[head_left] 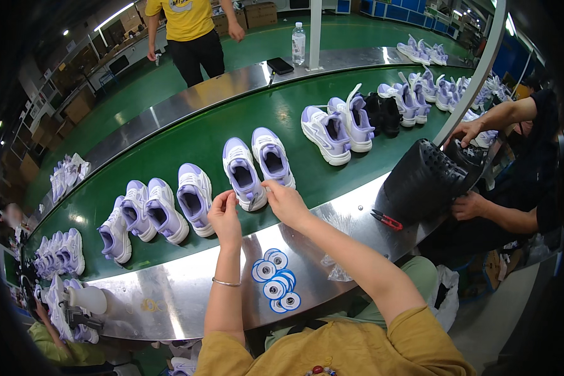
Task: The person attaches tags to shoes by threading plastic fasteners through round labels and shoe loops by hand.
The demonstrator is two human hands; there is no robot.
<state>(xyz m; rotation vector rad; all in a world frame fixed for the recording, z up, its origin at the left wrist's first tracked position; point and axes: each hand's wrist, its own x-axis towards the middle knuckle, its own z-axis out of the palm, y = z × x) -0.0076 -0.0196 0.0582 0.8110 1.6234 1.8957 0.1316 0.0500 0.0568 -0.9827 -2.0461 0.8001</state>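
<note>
My left hand (225, 218) and my right hand (285, 202) meet at the heel of a white and lavender sneaker (237, 152) on the green conveyor belt (244, 229). Both have thumb and fingers pinched together. A thin loop seems to show between them at the heel, too small to make out. Close beside it, to the right, stands a matching sneaker (269, 139), its heel partly behind my right fingers. On the metal ledge (200, 279) below my hands lies a loose pile of round white tags (274, 289) with blue rims.
More sneakers (194, 194) stand left and right along the belt. Red-handled snips (387, 220), clear plastic (337, 225) and a black container (413, 182) lie rightward, near a co-worker's hands (470, 205). A bottle (299, 45) and phone (280, 66) rest on the far rail. Another person (191, 31) stands beyond.
</note>
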